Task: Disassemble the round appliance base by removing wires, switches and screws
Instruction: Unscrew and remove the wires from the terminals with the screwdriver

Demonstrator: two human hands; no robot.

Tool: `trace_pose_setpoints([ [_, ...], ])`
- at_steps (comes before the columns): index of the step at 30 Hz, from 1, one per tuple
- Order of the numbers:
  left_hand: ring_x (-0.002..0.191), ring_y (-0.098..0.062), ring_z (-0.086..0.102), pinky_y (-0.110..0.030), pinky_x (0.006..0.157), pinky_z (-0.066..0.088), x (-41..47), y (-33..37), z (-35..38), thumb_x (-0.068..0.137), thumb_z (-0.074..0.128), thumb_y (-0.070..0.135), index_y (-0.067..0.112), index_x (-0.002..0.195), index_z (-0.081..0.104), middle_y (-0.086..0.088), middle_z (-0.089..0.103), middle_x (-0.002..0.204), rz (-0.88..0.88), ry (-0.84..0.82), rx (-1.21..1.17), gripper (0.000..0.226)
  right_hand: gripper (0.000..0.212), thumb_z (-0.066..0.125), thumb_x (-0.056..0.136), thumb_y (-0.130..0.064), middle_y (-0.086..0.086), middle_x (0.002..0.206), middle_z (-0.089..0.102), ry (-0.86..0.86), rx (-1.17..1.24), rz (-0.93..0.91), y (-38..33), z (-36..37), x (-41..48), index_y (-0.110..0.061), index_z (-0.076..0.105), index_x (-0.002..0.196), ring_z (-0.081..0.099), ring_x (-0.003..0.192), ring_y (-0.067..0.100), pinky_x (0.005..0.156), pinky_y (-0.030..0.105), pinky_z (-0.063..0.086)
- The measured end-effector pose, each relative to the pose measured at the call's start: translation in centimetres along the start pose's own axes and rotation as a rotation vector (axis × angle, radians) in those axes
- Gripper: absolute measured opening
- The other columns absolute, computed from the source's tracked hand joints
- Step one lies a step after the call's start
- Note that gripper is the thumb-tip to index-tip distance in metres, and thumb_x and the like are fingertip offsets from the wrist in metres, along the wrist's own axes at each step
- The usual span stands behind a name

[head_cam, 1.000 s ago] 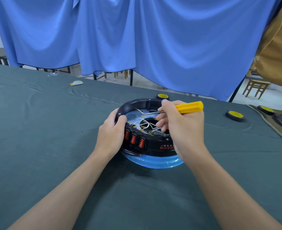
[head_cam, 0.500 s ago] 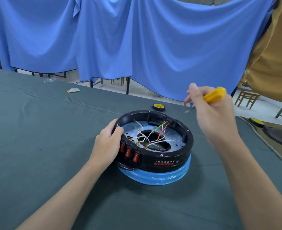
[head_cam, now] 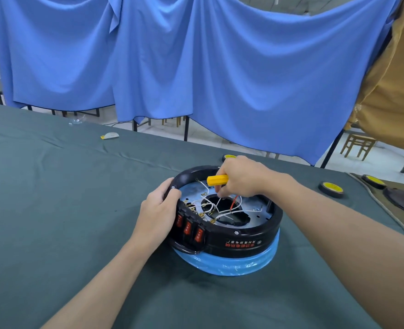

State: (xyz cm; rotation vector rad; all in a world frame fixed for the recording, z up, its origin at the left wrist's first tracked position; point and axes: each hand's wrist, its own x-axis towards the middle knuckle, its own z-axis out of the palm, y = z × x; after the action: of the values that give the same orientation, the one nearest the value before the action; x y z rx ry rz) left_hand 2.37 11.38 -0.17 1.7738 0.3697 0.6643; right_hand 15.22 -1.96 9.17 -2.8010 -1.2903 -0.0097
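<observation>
The round black plastic appliance base [head_cam: 248, 238] sits on the dark green cloth-covered surface [head_cam: 53, 210]. The left hand [head_cam: 158, 210] grips its rim beside three red rocker switches [head_cam: 187, 228]. The right hand [head_cam: 241, 179] has its fingers curled round a yellow-handled screwdriver [head_cam: 217, 180], the tip lost among loose white wires [head_cam: 220, 210] (I can't see what it touches). If the base twists, the blade may slip and nick the insulation.

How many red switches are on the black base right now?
3, in a row on the base's near-left wall: left switch beside the left hand, middle switch, right switch. The hand could hide more.
</observation>
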Motion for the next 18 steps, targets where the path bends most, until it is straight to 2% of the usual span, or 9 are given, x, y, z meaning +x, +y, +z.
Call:
trace_pose_setpoints([
  [2,0.081,-0.016,0.058,-0.026,0.072,0.043,0.05,0.08,-0.08,0.081,0.039,0.034,0.041,0.094,0.066,-0.008,0.067,0.094,-0.007,-0.001,-0.006,0.031,0.009,0.076,0.078,-0.031,-0.007,0.058,0.059,-0.025,-0.049,-0.026,-0.31,0.31,0.41,-0.024,0.071,0.077,0.056,0.061,0.013,0.051,0.025,0.036],
  [4,0.075,-0.009,0.056,-0.026,0.071,0.043,0.04,0.08,-0.08,0.079,0.038,0.036,0.040,0.093,0.066,-0.008,0.067,0.094,-0.016,-0.005,-0.009,0.031,0.012,0.078,0.077,-0.032,-0.007,0.057,0.055,-0.060,-0.114,-0.042,-0.44,0.56,0.72,-0.023,0.070,0.076,0.052,0.056,0.011,0.050,0.025,0.036],
  [7,0.070,-0.003,0.052,-0.025,0.069,0.042,-0.03,-0.06,-0.04,0.084,0.039,0.032,0.041,0.094,0.066,-0.007,0.066,0.092,-0.014,-0.009,0.000,0.030,0.030,0.080,0.073,-0.033,-0.006,0.056,0.051,-0.099,-0.168,-0.026,-0.23,0.70,1.02,-0.022,0.056,0.060,0.048,0.055,0.014,0.051,0.026,0.036],
  [9,0.069,-0.002,0.051,-0.025,0.069,0.042,0.08,-0.14,-0.02,0.088,0.040,0.028,0.040,0.094,0.066,-0.007,0.066,0.091,-0.009,-0.001,0.009,0.029,0.034,0.081,0.073,-0.034,-0.006,0.058,0.051,-0.119,-0.174,-0.012,0.10,0.74,1.13,-0.024,0.054,0.056,0.049,0.056,0.013,0.051,0.026,0.035],
  [12,0.067,-0.002,0.049,-0.021,0.067,0.041,0.27,-0.32,-0.05,0.093,0.041,0.023,0.036,0.094,0.065,-0.009,0.065,0.091,-0.015,0.012,0.022,0.027,0.033,0.079,0.078,-0.033,-0.008,0.059,0.054,-0.126,-0.194,-0.013,0.33,0.94,1.05,-0.027,0.055,0.056,0.048,0.059,0.008,0.050,0.026,0.032],
  [15,0.065,0.001,0.048,-0.009,0.060,0.039,0.22,-0.43,-0.06,0.093,0.042,0.022,0.038,0.092,0.063,-0.006,0.064,0.089,-0.017,0.017,0.026,0.027,0.026,0.079,0.078,-0.033,-0.011,0.057,0.055,-0.089,-0.155,-0.012,0.37,0.86,0.94,-0.027,0.061,0.060,0.050,0.058,0.005,0.051,0.025,0.034],
  [18,0.068,-0.002,0.052,-0.019,0.068,0.042,0.19,-0.33,-0.12,0.093,0.042,0.022,0.041,0.092,0.065,-0.003,0.067,0.090,-0.021,0.015,0.017,0.030,0.019,0.076,0.078,-0.032,-0.007,0.064,0.060,0.024,-0.056,0.017,0.41,0.03,0.86,-0.028,0.065,0.063,0.054,0.059,0.007,0.054,0.026,0.035],
])
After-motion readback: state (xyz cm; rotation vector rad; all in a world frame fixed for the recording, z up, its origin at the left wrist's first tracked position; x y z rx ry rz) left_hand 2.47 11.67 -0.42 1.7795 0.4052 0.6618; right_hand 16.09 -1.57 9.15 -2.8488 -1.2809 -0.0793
